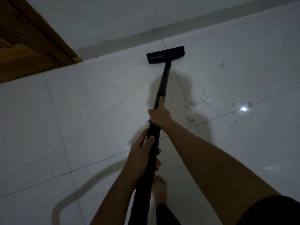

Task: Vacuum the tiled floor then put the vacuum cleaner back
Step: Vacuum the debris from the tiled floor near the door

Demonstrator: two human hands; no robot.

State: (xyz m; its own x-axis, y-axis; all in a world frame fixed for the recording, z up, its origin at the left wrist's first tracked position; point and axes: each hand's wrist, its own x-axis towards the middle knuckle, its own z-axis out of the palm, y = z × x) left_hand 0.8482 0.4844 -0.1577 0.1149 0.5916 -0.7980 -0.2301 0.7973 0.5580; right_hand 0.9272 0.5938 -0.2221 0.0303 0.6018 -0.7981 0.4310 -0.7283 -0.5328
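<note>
Vacuuming in hand, litter not yet cleared.
The right hand (159, 115) and left hand (142, 153) were both clamped on the pole (163, 82), the right nearer the vacuum head (165, 54), which sat flat on the tiled floor (81, 111). Scraps (207, 97) lay right of the head, so the next stroke probably called for swinging it over them.

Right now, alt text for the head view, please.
A person's right hand and left hand grip a black vacuum wand, its floor head on white tiles near the wall. Pale scraps lie right of it; wooden door upper left.
</note>
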